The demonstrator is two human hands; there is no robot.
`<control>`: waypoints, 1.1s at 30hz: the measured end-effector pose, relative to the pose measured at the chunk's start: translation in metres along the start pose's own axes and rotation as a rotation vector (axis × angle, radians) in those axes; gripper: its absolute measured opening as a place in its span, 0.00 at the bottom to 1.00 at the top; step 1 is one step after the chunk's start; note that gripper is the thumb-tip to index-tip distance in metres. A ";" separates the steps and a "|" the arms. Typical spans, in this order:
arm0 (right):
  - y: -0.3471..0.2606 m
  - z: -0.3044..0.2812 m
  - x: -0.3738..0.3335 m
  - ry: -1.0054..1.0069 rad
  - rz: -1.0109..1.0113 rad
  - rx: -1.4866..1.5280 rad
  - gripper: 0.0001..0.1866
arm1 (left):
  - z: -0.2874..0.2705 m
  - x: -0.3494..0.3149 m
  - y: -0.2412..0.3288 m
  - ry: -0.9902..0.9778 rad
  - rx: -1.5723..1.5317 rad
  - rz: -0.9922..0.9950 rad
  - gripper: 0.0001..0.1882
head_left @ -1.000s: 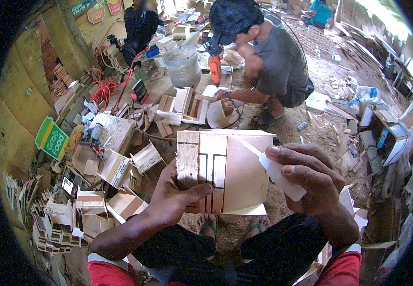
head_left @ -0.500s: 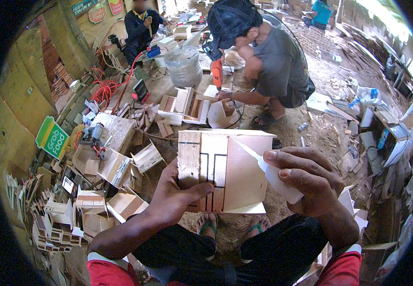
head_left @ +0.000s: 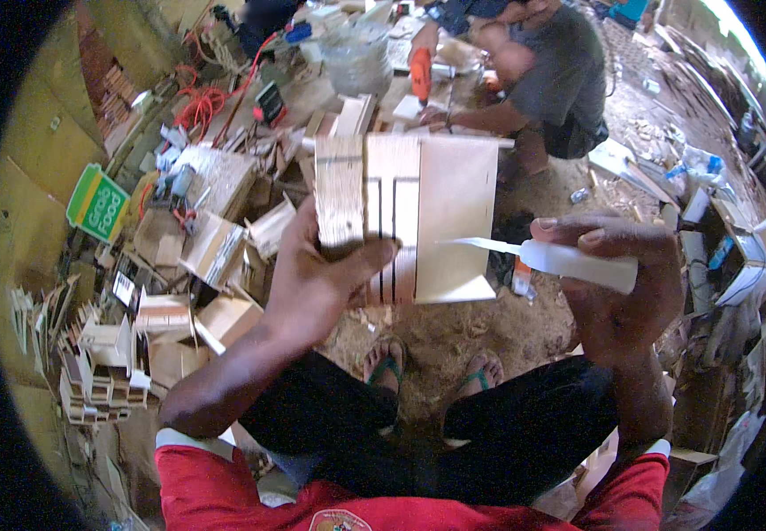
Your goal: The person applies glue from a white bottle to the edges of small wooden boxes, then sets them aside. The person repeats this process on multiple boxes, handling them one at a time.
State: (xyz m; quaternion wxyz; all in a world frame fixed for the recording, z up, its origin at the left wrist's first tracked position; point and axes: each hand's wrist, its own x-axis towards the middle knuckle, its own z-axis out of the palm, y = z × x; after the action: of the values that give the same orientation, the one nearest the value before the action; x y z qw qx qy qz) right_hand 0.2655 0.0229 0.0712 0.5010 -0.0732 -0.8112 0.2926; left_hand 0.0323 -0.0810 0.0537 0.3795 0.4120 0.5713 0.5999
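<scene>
My left hand grips a small wooden box by its left side, thumb across the front. The box is pale plywood, with a rougher strip at its left and black lines drawn down the middle. In my right hand is a white glue bottle with a long thin nozzle, lying nearly level. Its tip points left and overlaps the plywood face in view; whether it touches the wood, I cannot tell. My right fingers wrap the bottle from above, and the palm is partly hidden.
Ahead, a co-worker crouches with an orange drill. A clear plastic bucket stands beside them. Wooden boxes and offcuts crowd the left. A green sign leans there, near a red hose. Scraps lie along the right.
The box has moved up in view and tilted. My right hand has shifted right, and the bottle has swung from steeply slanted to nearly level. The view has dipped lower.
</scene>
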 end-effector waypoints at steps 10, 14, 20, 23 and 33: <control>0.013 0.011 -0.003 -0.188 0.088 0.086 0.15 | -0.012 0.005 0.006 0.038 -0.094 0.101 0.22; 0.012 0.014 -0.004 -0.199 0.113 0.078 0.15 | -0.013 0.003 0.009 0.066 -0.071 -0.006 0.22; 0.013 0.020 -0.004 -0.212 0.084 0.101 0.15 | -0.014 0.003 0.009 0.037 -0.149 0.022 0.23; 0.013 0.021 -0.004 -0.210 0.083 0.106 0.15 | -0.015 0.003 0.008 0.031 -0.156 0.042 0.23; 0.010 0.020 -0.004 -0.228 0.061 0.122 0.15 | -0.017 0.004 0.003 0.006 -0.102 0.067 0.23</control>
State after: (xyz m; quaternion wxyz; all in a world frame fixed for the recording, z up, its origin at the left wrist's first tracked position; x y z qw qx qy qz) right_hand 0.2483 0.0213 0.0559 0.3999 -0.0335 -0.8411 0.3627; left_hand 0.0152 -0.0832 0.0570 0.3778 0.4092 0.5270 0.6420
